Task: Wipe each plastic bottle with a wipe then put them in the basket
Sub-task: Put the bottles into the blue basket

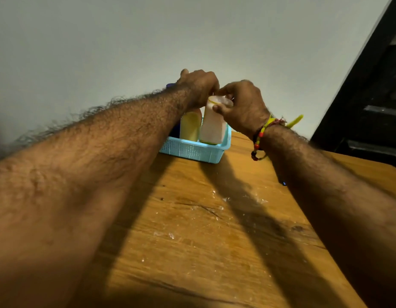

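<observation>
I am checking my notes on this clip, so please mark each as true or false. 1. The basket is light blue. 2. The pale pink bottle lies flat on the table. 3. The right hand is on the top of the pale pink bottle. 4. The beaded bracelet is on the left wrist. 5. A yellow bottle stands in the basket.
1. True: the basket is light blue.
2. False: the pale pink bottle stands upright in the basket.
3. True: the right hand holds it by the top.
4. False: the beaded bracelet is on the right wrist.
5. True: the yellow bottle stands left of the pink one.
</observation>
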